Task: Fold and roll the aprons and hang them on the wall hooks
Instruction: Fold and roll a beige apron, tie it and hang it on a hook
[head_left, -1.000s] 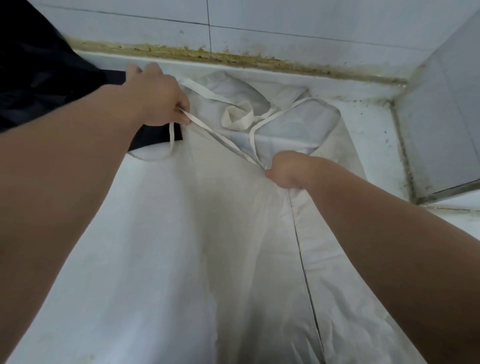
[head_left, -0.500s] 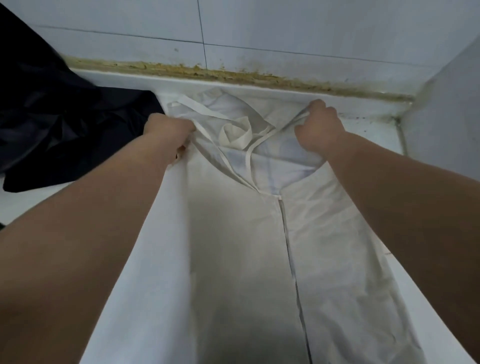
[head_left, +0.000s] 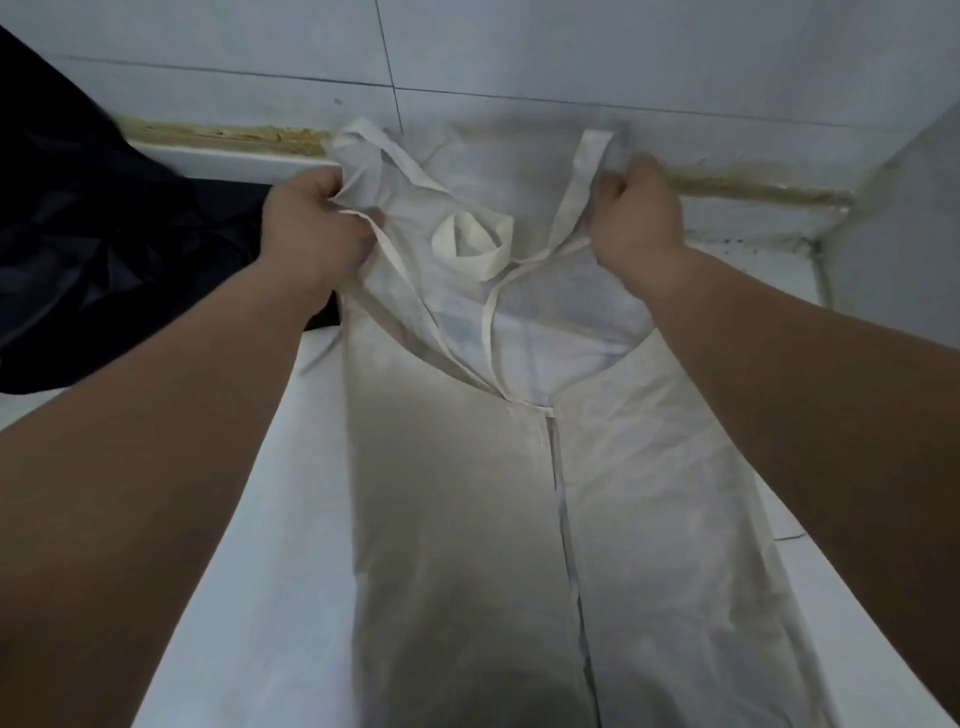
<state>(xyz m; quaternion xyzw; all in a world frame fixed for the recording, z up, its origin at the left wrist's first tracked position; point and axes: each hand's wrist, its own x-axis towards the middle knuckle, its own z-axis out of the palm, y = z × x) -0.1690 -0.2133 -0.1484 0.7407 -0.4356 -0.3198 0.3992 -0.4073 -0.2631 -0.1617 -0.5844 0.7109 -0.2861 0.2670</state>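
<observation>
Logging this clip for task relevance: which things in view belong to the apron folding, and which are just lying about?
In the job: white apron on the counter; its coiled tie; left hand and right hand, each gripping a top corner.

Lying about: dark cloth at left, untouched, possibly another apron; tiled wall; stained seam.

white apron (head_left: 649, 493): lower end runs off the bottom edge; folded halves cover the layer beneath.
left hand (head_left: 306, 228): fingertips buried in the bunched top corner.
right hand (head_left: 636, 221): fingertips tucked behind the top hem.
dark cloth (head_left: 104, 249): cut off at the left edge; folds too dark to read.
stained wall seam (head_left: 234, 136): middle stretch hidden behind the apron.
</observation>
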